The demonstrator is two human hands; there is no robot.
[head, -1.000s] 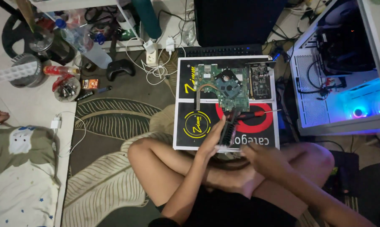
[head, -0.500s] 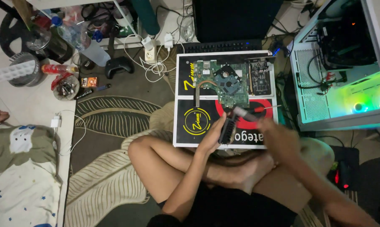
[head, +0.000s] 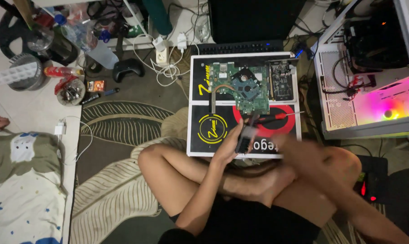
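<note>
Nearest, over crossed legs: left hand (head: 229,147) with fingers closed around a small dark module (head: 244,140) at the near edge of the black board (head: 200,97). Right hand (head: 299,151) blurred, grip impossible to tell. Just beyond, red-handled screwdriver (head: 270,117); farther, green circuit board (head: 243,86). At right, white computer case (head: 344,99), lit pink inside.
</note>
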